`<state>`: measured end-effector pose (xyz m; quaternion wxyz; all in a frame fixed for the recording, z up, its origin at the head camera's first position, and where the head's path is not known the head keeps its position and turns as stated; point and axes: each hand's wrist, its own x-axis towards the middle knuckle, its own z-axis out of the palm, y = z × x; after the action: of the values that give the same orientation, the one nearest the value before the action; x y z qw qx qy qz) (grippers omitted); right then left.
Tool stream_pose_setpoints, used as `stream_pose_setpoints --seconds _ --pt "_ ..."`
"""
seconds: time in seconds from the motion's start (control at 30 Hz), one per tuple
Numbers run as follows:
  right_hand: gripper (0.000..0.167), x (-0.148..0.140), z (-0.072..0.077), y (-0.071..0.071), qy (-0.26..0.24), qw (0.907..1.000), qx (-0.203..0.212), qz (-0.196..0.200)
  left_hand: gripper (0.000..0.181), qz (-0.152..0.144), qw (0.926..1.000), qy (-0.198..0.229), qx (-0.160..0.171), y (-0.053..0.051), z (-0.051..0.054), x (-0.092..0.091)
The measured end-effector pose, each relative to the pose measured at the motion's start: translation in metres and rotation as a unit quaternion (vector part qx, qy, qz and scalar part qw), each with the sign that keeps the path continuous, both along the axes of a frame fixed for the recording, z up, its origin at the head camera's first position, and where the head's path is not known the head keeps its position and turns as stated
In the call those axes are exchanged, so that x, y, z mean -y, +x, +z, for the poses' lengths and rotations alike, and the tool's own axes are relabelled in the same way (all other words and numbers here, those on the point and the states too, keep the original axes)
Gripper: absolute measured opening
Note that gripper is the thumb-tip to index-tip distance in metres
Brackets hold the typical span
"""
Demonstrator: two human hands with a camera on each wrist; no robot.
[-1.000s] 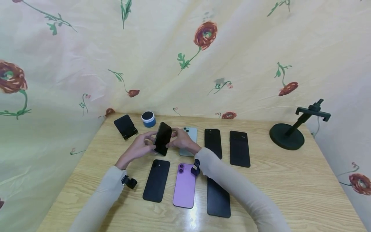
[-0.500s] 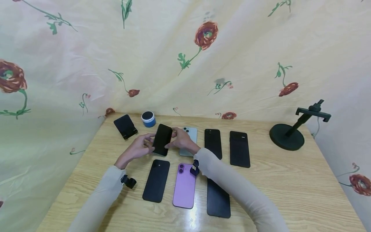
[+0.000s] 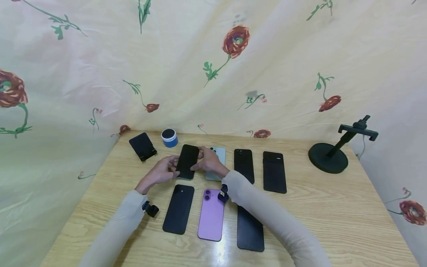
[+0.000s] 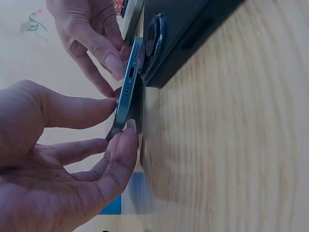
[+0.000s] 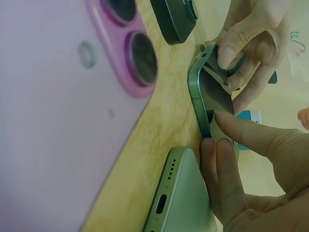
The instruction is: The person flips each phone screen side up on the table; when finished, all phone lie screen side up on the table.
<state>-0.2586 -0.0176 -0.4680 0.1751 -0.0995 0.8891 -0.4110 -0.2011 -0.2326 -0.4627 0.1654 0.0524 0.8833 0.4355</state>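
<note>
Both hands hold one smartphone with a black screen facing up (image 3: pixel 187 162) and a greenish metal edge, in the back row at the left. My left hand (image 3: pixel 162 170) pinches its left edge, thumb on the screen side and fingertips below, as the left wrist view shows at the phone's port end (image 4: pixel 129 82). From the other side my right hand (image 3: pixel 208 162) grips the right edge, thumb on the glass and fingers along the frame (image 5: pixel 195 92). The phone lies low and nearly flat over the wood. A pale blue phone (image 3: pixel 218 155), back up, is partly hidden under the right hand.
Face-down phones stand around: a purple one (image 3: pixel 211 217), a black one (image 3: pixel 178 209), a dark one under the right forearm (image 3: pixel 250 233), and two further right (image 3: pixel 244 165). Behind are a folding stand (image 3: pixel 142 145), a blue-white speaker-like cylinder (image 3: pixel 169 138) and, far right, a black stand (image 3: pixel 328 157).
The held phone has tipped from a slant to nearly flat and come down a little towards the table. Both hands have kept their hold with it.
</note>
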Motion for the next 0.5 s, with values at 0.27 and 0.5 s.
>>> stream_pose_setpoints --seconds 0.27,0.5 --pt "0.098 0.0036 -0.0010 -0.0012 0.010 0.9999 -0.005 0.005 0.069 0.004 0.9993 -0.037 -0.005 0.0009 -0.0024 -0.0007" --pt "0.099 0.0001 -0.0014 -0.0034 0.005 1.0000 0.002 -0.003 0.070 -0.001 0.9991 -0.040 -0.010 -0.0035 -0.0022 -0.0018"
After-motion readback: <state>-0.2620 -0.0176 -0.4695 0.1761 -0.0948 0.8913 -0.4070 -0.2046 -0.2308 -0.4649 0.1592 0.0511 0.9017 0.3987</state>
